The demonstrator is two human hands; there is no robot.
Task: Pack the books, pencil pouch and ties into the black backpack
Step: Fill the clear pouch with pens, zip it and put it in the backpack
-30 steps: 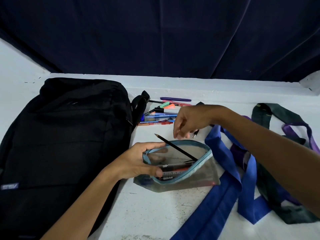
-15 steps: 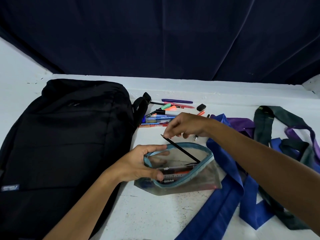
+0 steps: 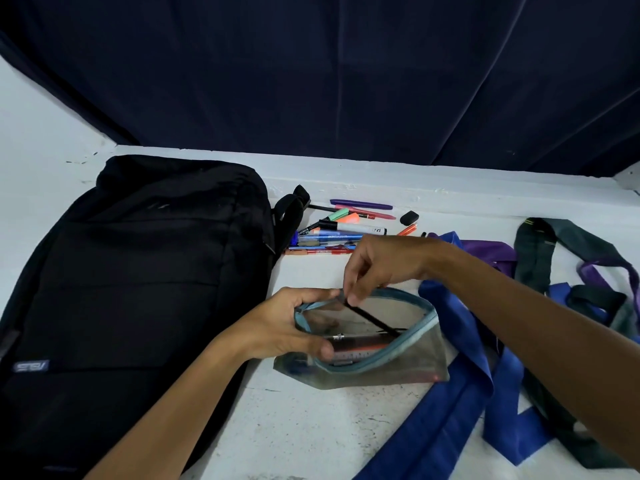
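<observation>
Landmark: translucent mesh pencil pouch with a light-blue zip edge (image 3: 374, 370), lying on the white worktop (image 3: 304, 427), mouth gaping.

Left hand (image 3: 294, 327): grip curled round the pouch's left end, thumb on the near rim, fingers over the far rim, holding the mouth apart.

Right hand (image 3: 384, 268): above the pouch's far rim, fingertips pinching the upper end of a slim black pencil (image 3: 372, 319). The pencil slants down to the right, its lower end inside the pouch mouth. A red-orange pen and other pieces already lie inside; details through the mesh are unclear.

Left of the pouch: large black fabric backpack (image 3: 138, 289), flat on the worktop, zipped panels facing up, a small grey logo tag near its lower left. Its edge lies just beside the pouch and left wrist.

Beyond the pouch: loose cluster of pens and markers (image 3: 336, 233) in blue, red, green, orange, purple and pink, plus one white marker with a black cap. A small black eraser (image 3: 409, 217) sits at the cluster's right end.

Right of the pouch: royal-blue satin tie (image 3: 450, 403), touching the pouch's right edge and running toward the near edge of view. Further right, a purple tie (image 3: 488, 249) and a dark green tie (image 3: 535, 258), tangled together with the blue one.

Behind everything: dark navy curtain (image 3: 346, 81).
</observation>
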